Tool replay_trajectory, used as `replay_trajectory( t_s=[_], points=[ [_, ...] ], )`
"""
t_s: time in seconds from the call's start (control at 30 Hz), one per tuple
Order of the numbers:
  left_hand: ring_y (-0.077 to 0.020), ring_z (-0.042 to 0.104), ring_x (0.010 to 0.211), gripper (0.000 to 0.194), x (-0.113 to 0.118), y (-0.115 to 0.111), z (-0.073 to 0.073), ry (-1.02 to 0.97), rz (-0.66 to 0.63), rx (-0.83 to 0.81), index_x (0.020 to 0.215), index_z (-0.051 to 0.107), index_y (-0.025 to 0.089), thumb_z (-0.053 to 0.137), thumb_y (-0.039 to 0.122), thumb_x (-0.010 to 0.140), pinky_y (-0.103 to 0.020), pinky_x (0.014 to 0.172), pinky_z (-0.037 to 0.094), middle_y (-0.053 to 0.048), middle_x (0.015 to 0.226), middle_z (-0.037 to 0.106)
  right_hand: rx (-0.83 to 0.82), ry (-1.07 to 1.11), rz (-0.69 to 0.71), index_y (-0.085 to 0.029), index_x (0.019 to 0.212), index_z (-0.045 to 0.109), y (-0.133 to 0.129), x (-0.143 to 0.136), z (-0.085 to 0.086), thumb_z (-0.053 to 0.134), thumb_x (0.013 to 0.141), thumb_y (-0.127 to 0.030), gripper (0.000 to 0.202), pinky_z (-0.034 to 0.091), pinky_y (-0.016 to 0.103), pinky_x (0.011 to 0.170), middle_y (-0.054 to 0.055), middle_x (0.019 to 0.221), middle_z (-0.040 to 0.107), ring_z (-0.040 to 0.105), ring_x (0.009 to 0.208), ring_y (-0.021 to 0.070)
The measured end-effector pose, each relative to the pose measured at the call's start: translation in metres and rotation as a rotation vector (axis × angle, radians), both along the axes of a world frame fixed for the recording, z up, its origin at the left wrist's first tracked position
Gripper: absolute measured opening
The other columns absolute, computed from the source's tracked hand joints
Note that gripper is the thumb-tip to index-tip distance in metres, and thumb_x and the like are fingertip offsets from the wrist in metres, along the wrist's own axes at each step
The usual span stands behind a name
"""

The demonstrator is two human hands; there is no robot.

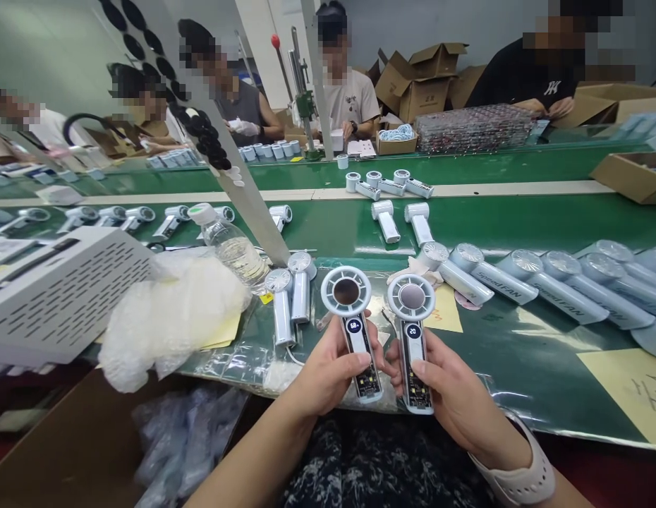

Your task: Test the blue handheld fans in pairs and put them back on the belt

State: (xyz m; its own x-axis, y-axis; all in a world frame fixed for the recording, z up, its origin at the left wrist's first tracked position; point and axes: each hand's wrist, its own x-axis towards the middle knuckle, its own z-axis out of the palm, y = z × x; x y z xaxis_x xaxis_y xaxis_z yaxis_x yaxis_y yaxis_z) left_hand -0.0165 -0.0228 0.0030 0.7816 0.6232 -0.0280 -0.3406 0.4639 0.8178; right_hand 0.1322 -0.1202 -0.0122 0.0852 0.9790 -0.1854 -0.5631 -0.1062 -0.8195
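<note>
My left hand is wrapped round a light blue handheld fan, its thumb on the front of the handle and a lit round display above. My right hand grips a second fan just beside it, thumb also on the front; this display reads 20. Both fans are upright, round heads at the top, with circuit parts showing low on the handles. Two more fans stand to the left of my hands, near the table edge. A row of fans marked SpeedFAN lies to the right.
A clear bottle, bubble wrap and a vented grey box are at the left. A slanted metal post rises behind the bottle. Yellow paper lies at the right. Several people sit across the green conveyor.
</note>
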Motion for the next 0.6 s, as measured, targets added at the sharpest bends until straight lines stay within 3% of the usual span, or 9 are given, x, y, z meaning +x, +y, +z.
replay_trajectory(
  t_s=[0.17, 0.3, 0.6],
  points=[
    [-0.0115, 0.057, 0.064, 0.031, 0.004, 0.001, -0.004, 0.06, 0.118, -0.093, 0.099, 0.051, 0.019, 0.071, 0.03, 0.078, -0.032, 0.066, 0.054, 0.002, 0.082, 0.056, -0.078, 0.012, -0.063, -0.02, 0.091, 0.065, 0.0, -0.003, -0.007, 0.066, 0.087, -0.042, 0.023, 0.049, 0.027, 0.059, 0.003, 0.086, 0.063, 0.055, 0.066, 0.0144],
    [-0.0121, 0.058, 0.064, 0.032, 0.003, 0.0, -0.005, 0.056, 0.066, -0.118, 0.101, 0.051, 0.02, 0.07, 0.031, 0.079, -0.032, 0.064, 0.055, 0.002, 0.084, 0.056, -0.073, 0.03, -0.02, -0.019, 0.089, 0.065, -0.001, -0.001, -0.011, 0.063, 0.088, -0.044, 0.025, 0.049, 0.026, 0.058, 0.003, 0.076, 0.063, 0.055, 0.063, 0.0143],
    [-0.0158, 0.064, 0.062, 0.031, -0.003, -0.003, -0.003, 0.165, 0.037, -0.076, 0.099, 0.049, 0.018, 0.067, 0.038, 0.085, -0.03, 0.062, 0.052, 0.0, 0.076, 0.061, -0.062, 0.051, -0.052, -0.018, 0.089, 0.067, 0.006, 0.003, 0.001, 0.072, 0.08, -0.042, 0.025, 0.05, 0.025, 0.053, 0.003, 0.083, 0.064, 0.057, 0.06, 0.013]
  ],
)
